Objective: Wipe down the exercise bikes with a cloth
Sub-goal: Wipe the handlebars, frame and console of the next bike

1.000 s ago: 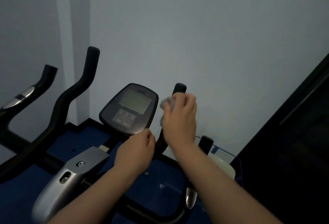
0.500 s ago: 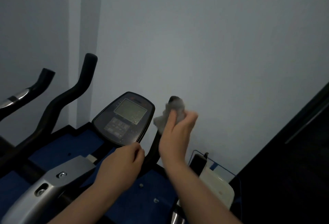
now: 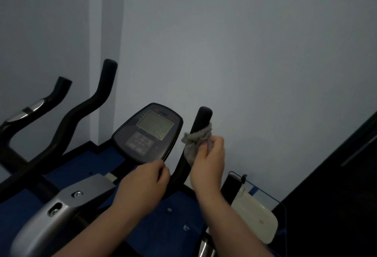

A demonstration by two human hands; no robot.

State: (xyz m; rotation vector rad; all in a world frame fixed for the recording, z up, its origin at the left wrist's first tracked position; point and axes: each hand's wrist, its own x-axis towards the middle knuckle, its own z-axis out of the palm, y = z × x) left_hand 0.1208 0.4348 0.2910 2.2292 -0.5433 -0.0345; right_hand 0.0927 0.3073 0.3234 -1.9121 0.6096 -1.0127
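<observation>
An exercise bike stands in front of me with a black console (image 3: 150, 133) and a grey screen. Its right handlebar (image 3: 201, 120) rises black and upright beside the console. A grey cloth (image 3: 196, 139) is wrapped round that bar a little below its tip, and my right hand (image 3: 209, 164) grips the cloth there. My left hand (image 3: 145, 185) sits lower, at the console's bottom edge beside the same bar, fingers curled; what it holds is hidden. The left handlebar (image 3: 90, 103) curves up on the left.
A second bike's handlebar (image 3: 38, 103) with a silver sensor shows at the far left. A silver frame housing (image 3: 59, 214) lies below. The pale wall stands close behind; a white device (image 3: 255, 220) with a blue cable sits on the floor at right, next to a dark panel.
My right hand has slid the cloth down from the tip of the right handlebar, which now shows bare. The left hand stays by the console's lower edge.
</observation>
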